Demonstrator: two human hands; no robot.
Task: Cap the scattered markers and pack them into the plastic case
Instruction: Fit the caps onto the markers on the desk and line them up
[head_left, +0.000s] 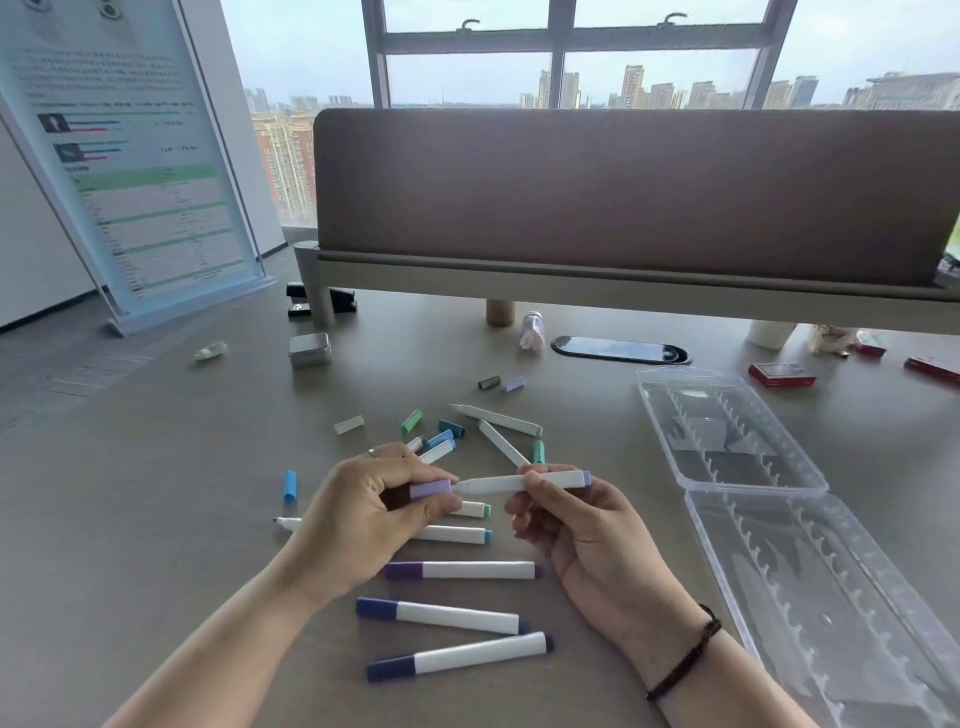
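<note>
Both forearms reach in from the near edge, bare, and converge toward the middle. The left hand (374, 512) has its fingers curled, thumb and fingertips pinching a small object. The right hand (576, 525), palm turned up and leftward, grips a slender object between thumb and curled fingers. A dark braided band circles the right wrist.

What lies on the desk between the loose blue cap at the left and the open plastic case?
In the head view, both hands, left and right, and most scattered markers lie between blue cap and case.
</note>
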